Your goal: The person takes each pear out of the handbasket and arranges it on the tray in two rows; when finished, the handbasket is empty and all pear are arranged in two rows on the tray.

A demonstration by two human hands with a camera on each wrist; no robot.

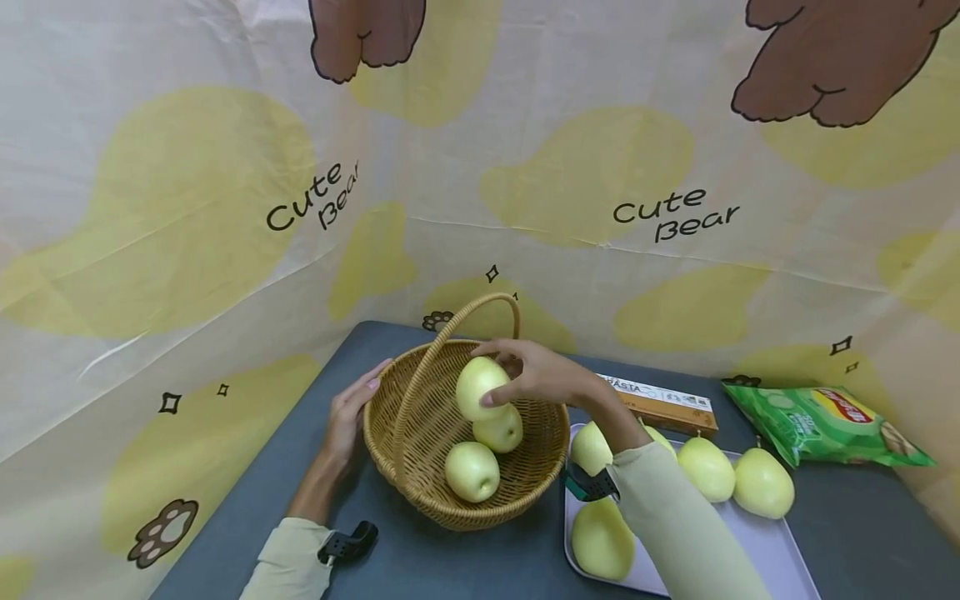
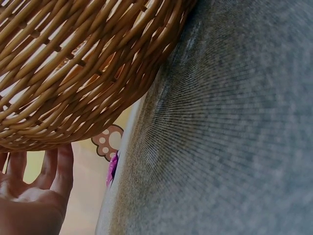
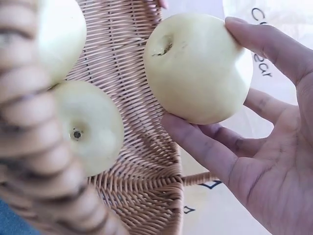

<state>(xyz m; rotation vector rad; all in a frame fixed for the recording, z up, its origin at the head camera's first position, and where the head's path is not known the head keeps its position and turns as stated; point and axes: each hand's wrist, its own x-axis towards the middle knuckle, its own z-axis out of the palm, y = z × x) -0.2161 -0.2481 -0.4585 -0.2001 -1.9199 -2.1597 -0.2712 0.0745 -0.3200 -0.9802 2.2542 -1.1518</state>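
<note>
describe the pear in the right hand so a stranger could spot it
Find the wicker basket on the dark table. Above it the right hand grips one pale yellow-green pear. Unlike the two pears lying inside, it is lifted over the basket.

Right hand (image 1: pixel 536 375) raised, fingers (image 3: pixel 205 147) curled in grasp; left hand (image 1: pixel 352 412) flat, fingers straight.

We see pale yellow-green pears (image 1: pixel 472 471) in a golden-brown woven basket (image 1: pixel 420 492), which stands on a dark grey-blue tabletop (image 1: pixel 480 558), and more pears of the same colour on a pale lilac tray (image 1: pixel 757 554). The chip bag (image 1: pixel 825 425) is bright green with a red and yellow logo. Our backdrop (image 1: pixel 187 217) is cream with soft yellow blotches, brown bear paws and black "Cute Bear" lettering.
</note>
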